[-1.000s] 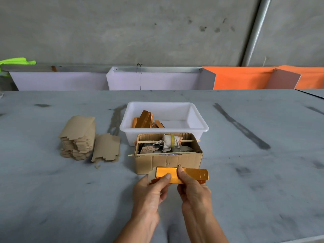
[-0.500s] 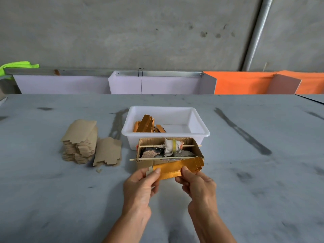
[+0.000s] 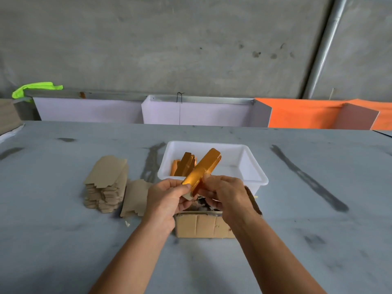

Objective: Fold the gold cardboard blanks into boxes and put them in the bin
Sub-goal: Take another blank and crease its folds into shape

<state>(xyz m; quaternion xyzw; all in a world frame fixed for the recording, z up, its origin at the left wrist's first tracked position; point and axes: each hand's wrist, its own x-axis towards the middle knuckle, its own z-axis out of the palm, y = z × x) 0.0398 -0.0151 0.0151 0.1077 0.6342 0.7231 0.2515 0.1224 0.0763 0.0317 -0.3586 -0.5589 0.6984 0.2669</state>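
A long gold cardboard box (image 3: 203,167) is held in the air above the brown carton, pointing away and up to the right over the white bin's (image 3: 257,175) near rim. My left hand (image 3: 167,198) pinches its near end with thumb and fingers. My right hand (image 3: 224,193) grips its right side just beyond. Inside the bin lie folded gold boxes (image 3: 184,166) at the left. A stack of flat blanks (image 3: 106,184), brown side up, stands to the left, with one loose blank (image 3: 134,197) beside it.
A brown carton (image 3: 203,227) holding a stick and rag-wrapped items sits under my hands, touching the bin's front. White and orange panels (image 3: 297,113) line the table's far edge. A grey wall and a pipe (image 3: 322,45) rise behind.
Both hands have lifted the gold piece from the table front to above the carton. It has turned from lying crosswise to pointing away, and its shape has become a closed tube.
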